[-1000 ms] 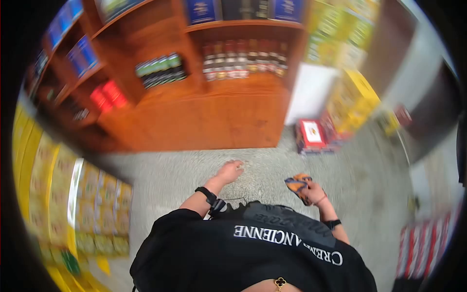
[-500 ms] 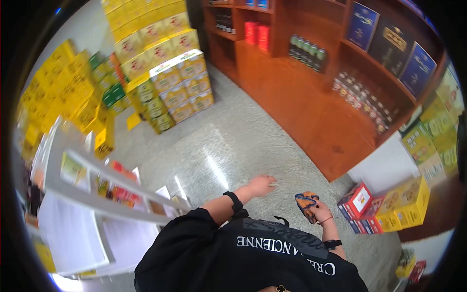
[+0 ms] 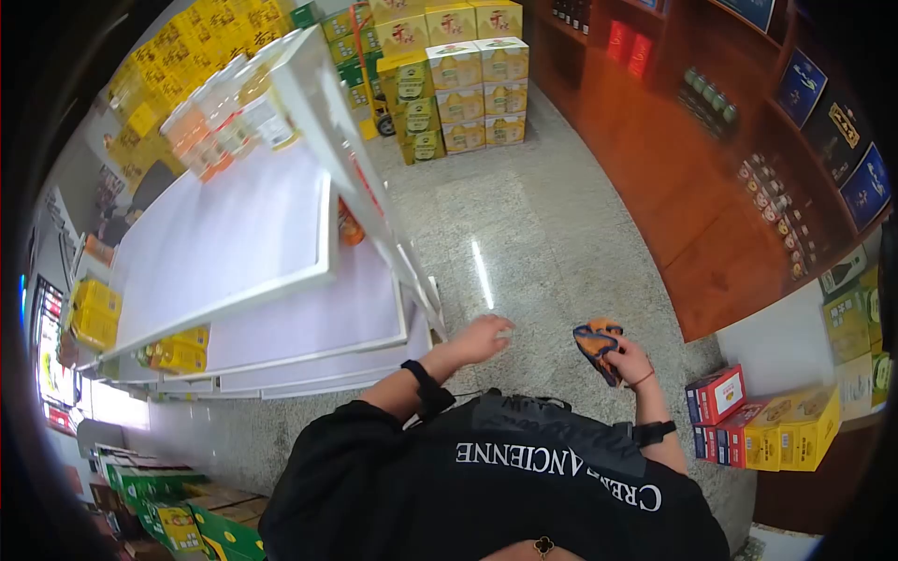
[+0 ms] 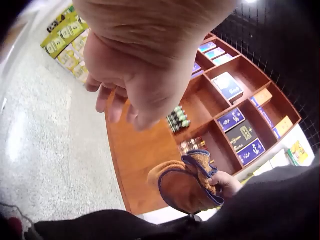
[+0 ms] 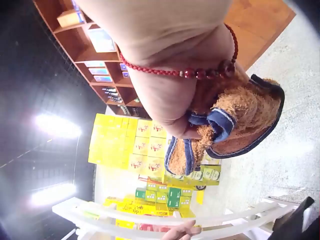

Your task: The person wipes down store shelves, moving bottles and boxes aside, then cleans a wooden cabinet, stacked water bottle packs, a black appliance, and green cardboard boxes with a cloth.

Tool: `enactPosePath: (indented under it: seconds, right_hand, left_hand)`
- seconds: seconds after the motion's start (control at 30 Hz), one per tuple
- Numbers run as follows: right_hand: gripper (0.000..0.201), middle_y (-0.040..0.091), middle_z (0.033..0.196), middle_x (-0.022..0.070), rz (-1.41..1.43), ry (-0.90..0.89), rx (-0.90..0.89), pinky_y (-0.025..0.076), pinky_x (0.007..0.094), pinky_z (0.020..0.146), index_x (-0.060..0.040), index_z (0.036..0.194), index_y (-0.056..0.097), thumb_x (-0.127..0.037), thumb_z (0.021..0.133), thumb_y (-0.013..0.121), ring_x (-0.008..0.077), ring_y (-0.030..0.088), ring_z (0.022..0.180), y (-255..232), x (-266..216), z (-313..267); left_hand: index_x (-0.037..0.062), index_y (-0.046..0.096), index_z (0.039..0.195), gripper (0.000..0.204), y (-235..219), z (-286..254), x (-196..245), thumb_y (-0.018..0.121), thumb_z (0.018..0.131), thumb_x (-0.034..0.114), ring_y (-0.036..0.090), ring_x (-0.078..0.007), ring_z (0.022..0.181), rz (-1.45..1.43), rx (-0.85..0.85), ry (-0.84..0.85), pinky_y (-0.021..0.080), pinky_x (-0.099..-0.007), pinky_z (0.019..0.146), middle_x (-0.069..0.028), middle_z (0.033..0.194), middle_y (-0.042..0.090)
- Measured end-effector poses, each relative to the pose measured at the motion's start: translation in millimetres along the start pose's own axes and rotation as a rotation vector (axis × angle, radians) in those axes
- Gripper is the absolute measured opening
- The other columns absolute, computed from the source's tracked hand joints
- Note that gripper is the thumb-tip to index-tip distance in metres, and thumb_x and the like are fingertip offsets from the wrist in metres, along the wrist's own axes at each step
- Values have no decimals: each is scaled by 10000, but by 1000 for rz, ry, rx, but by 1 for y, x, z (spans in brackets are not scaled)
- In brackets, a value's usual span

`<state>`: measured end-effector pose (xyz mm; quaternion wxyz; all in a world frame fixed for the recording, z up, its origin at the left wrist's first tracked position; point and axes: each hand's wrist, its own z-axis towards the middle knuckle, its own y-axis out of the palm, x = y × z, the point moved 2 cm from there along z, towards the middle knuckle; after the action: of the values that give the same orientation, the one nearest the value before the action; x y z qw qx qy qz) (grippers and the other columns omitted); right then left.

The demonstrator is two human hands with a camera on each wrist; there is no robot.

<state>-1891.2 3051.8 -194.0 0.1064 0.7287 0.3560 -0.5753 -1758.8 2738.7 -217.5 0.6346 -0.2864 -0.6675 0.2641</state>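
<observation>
Fingers of the right hand (image 3: 634, 363) grasp one orange, blue-edged cloth (image 3: 594, 344) above the floor (image 3: 528, 229); the left hand (image 3: 482, 338) has its fingers loose, released. Farther out stand one white shelf unit (image 3: 238, 243) and one wooden cabinet (image 3: 645, 178) holding two red boxes (image 3: 640, 55).

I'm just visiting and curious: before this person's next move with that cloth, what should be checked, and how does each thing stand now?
1. Cloth held securely: ok; the right hand grips it, seemingly firmly.
2. Left hand free: ok; it holds nothing.
3. Cloth touching the white shelf: not ok; it is held in the air, apart from it.
4. Shelf's upper board free of goods: not ok; bottles stand toward its far side.
5. Cloth damp or dry: cannot tell from these pictures.
</observation>
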Motion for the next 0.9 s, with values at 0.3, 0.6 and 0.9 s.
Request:
enactPosePath:
  seconds: [0.3,0.6,0.9]
  right_hand:
    - [410,627,941,23,-22,-244,-138,473,232,754,-91,1177,616,-73,772,555,101,578,834,77,-112,0]
    - [402,604,961,13,156,-729,-87,465,211,747,-66,1185,593,-15,790,540,84,570,849,173,-333,-29]
    - [409,566,1182,94,-433,-1090,78,427,289,930,-107,1178,597,-158,772,611,234,547,1092,369,-418,0]
  left_hand:
    - [59,600,1097,306,-175,-216,38,622,792,51,586,-326,949,237,728,-94,467,-383,842,-142,991,620]
    - [55,594,1118,288,-385,-376,21,601,831,84,592,-286,963,654,1061,-173,458,-354,846,-137,1013,616]
    - [20,539,1228,419,-522,-520,-159,554,890,268,516,-343,1118,781,896,-401,409,-375,956,-206,1192,546]
